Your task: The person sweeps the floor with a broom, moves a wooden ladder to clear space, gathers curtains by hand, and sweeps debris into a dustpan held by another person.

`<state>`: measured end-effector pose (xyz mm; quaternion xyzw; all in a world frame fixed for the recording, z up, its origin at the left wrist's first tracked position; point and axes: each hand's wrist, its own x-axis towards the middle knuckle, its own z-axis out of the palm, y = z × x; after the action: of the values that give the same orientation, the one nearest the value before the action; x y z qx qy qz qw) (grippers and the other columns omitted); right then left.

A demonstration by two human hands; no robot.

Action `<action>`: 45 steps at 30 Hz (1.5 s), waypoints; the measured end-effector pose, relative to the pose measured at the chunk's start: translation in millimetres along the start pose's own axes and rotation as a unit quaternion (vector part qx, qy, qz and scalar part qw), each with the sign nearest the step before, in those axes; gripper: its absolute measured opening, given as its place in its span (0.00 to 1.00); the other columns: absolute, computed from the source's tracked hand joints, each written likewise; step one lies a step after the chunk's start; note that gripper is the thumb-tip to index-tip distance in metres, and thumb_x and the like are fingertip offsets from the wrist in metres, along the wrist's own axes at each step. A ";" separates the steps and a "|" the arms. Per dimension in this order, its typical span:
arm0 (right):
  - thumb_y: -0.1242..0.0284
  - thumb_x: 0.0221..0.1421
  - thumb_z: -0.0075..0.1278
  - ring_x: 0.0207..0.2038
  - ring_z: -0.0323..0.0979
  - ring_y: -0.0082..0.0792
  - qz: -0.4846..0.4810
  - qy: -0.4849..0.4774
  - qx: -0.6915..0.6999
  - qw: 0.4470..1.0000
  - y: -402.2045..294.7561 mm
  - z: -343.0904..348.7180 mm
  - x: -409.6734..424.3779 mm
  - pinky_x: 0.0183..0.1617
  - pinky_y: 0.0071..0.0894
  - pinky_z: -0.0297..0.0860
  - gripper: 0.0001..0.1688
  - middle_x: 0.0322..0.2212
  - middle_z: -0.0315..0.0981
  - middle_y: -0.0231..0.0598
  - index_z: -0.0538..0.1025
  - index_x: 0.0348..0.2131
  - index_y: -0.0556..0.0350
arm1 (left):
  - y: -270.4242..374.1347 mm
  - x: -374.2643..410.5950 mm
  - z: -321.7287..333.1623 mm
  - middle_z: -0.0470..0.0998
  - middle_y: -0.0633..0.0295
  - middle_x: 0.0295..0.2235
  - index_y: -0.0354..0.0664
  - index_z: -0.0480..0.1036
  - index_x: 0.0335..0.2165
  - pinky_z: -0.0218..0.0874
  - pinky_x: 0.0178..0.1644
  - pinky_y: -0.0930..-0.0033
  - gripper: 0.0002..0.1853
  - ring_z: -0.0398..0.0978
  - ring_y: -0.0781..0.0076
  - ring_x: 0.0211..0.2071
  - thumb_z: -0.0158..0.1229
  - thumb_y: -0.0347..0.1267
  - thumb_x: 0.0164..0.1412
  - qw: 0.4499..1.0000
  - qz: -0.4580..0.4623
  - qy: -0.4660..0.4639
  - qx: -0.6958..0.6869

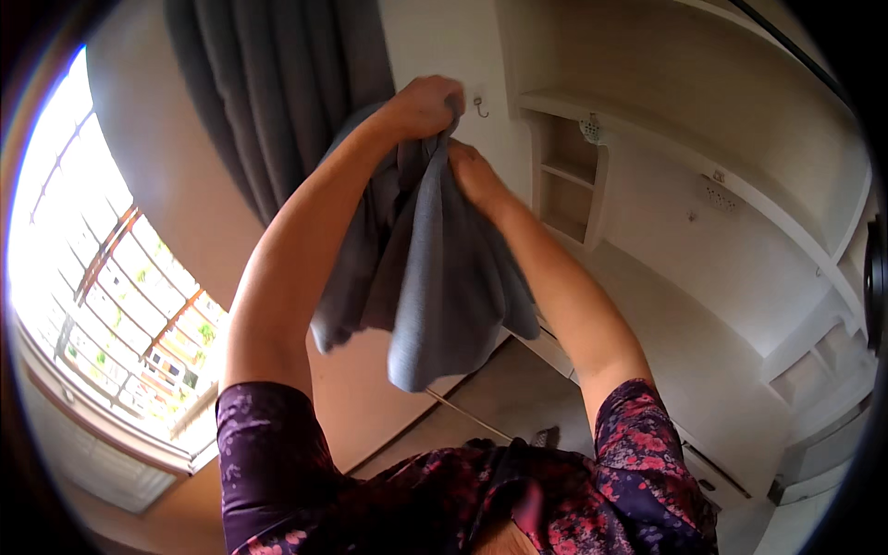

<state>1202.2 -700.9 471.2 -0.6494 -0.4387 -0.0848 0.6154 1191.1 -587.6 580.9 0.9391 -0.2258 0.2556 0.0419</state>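
Observation:
Raised in front of me, both hands are on a bunch of grey curtain fabric point(444, 277). My left hand point(427, 104), the higher one, is closed around a twisted, gathered part of it. Just below and to the right, my right hand point(475, 170) grips the same gather, its fingertips partly hidden by the cloth. Loose folds hang beneath the hands and end in a free lower edge. Behind my left forearm hangs a long pleated grey curtain point(291, 90); its join with the bunched fabric is hidden by my arm.
A metal hook point(480, 107) is fixed to the wall beside my hands. To the left is a bright window point(118, 291) with bars. A white built-in shelf unit point(659, 132) with a small niche point(569, 152) and a long counter point(694, 340) stand on the right.

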 end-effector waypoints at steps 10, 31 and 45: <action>0.67 0.53 0.42 0.34 0.66 0.28 0.146 0.190 0.372 0.897 139.5 -6.9 62.4 0.41 0.24 0.62 0.18 0.32 0.70 0.41 0.70 0.37 0.66 | -87.9 101.7 122.9 0.73 0.54 0.25 0.33 0.73 0.28 0.60 0.34 0.70 0.12 0.69 0.69 0.29 0.53 0.26 0.40 0.945 -0.231 -0.227 -0.040; 0.69 0.42 0.48 0.34 0.71 0.47 0.226 0.404 0.051 0.885 304.9 -60.7 181.8 0.41 0.37 0.65 0.15 0.28 0.73 0.54 0.74 0.28 0.65 | -164.4 221.2 252.9 0.74 0.48 0.33 0.35 0.73 0.30 0.65 0.40 0.61 0.12 0.72 0.52 0.37 0.51 0.23 0.42 0.979 -0.089 -0.063 0.173; 0.68 0.46 0.45 0.36 0.70 0.51 0.157 0.311 -0.096 0.932 314.9 -60.6 176.9 0.40 0.44 0.66 0.13 0.31 0.72 0.54 0.75 0.30 0.56 | -119.6 213.8 249.2 0.73 0.49 0.37 0.39 0.73 0.32 0.65 0.40 0.63 0.11 0.72 0.56 0.39 0.48 0.27 0.48 0.935 -0.099 -0.085 0.331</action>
<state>1546.7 -626.7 371.9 -0.7068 -0.1076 -0.2271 0.6613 1523.4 -615.1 476.2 0.9355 -0.0370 0.2301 -0.2657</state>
